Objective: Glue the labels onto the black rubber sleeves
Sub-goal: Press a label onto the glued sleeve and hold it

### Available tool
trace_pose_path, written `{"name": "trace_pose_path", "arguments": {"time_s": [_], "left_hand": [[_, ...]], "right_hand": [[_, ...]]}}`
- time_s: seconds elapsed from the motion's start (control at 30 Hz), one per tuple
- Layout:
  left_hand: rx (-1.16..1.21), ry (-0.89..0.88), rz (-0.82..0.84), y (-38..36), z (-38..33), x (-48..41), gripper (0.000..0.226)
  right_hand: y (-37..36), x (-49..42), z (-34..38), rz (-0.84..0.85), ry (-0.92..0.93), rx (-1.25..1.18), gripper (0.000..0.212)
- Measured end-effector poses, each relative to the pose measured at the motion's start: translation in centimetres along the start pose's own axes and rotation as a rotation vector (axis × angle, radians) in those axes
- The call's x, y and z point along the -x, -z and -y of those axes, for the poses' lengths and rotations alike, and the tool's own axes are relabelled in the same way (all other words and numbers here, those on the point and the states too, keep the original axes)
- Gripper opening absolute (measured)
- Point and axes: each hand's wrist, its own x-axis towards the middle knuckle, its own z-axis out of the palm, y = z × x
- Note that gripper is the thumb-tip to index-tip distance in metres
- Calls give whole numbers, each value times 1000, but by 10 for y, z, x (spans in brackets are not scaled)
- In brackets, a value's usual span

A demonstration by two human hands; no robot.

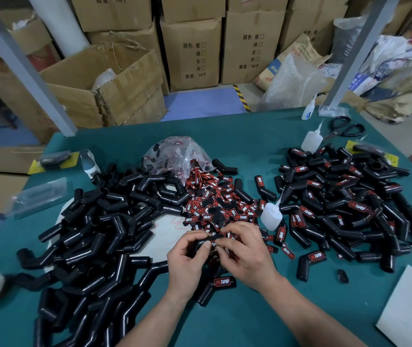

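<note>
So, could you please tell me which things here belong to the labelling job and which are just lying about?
Job: sleeve gripped by left hand and right hand, loose labels, near glue bottle, bare sleeves pile, labelled sleeves pile.
Lying about: scissors, cardboard boxes, white sheet.

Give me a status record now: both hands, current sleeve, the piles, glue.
left hand: grips a black rubber sleeve
right hand: pinches a label against that sleeve
unlabelled sleeves: heap on the left
labelled sleeves: heap on the right
loose labels: centre, spilling from a plastic bag
glue bottle: standing right of the loose labels
</note>
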Motion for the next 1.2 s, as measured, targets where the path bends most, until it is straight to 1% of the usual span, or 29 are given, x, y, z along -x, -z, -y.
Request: {"name": "trace_pose_path", "arguments": {"time_s": [0.13, 0.4, 0.57, 0.77, 0.87, 0.93, 1.0, 1.1, 1.2], "left_hand": [[10, 14, -4, 0, -2, 0, 17], [5, 20, -9, 0, 1, 0, 14], [-6, 25, -8, 0, 2, 0, 14], [-3, 24, -14, -2, 3, 1, 13], [-12, 13, -10, -1, 4, 0, 13], [-15, 8, -9, 0, 5, 0, 13], [-4, 11, -10, 0, 4, 0, 12], [14, 5, 1, 0, 1, 0, 18], [5, -6, 30, -1, -1, 0, 14]], "right_hand": [[1, -1, 3, 12, -19, -12, 20], [0, 1, 1, 17, -35, -23, 17], [0, 2, 2, 68, -89, -51, 21], [1, 0, 3, 64, -101, -59, 23], [3, 0, 4, 58, -94, -120, 22], [5, 1, 4, 36, -156, -217, 26], [8, 2, 5, 36, -267, -284, 32], [9, 2, 7, 101, -404, -347, 33], [8, 1, 7, 124, -432, -348, 29]]}}
